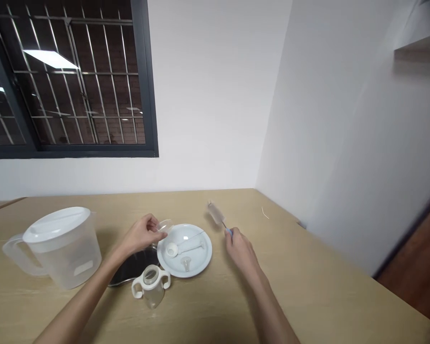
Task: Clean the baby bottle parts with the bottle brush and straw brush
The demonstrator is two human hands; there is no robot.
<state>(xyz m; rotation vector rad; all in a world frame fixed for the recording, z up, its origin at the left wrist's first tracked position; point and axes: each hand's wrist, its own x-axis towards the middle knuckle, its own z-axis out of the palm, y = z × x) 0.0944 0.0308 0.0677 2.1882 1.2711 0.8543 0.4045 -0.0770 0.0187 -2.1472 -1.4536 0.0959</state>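
My right hand [241,248] is closed round the blue handle of a bottle brush [215,214], whose pale bristle head points up and to the left, blurred by motion. Between the fingers and thumb of my left hand [143,234] is a clear plastic cap [166,225], held over the left rim of a white plate [207,260]. On that plate lie a white ring with a straw [172,249] and a clear teat [186,263]. A clear baby bottle with two white handles [153,286] stands upright and uncapped in front of the plate.
A lidded translucent pitcher [66,253] stands at the left. Partly under my left forearm is a dark, shiny tray [134,266]. A thin pale strip [265,213] lies at the back right of the wooden table [308,296], which meets the walls behind.
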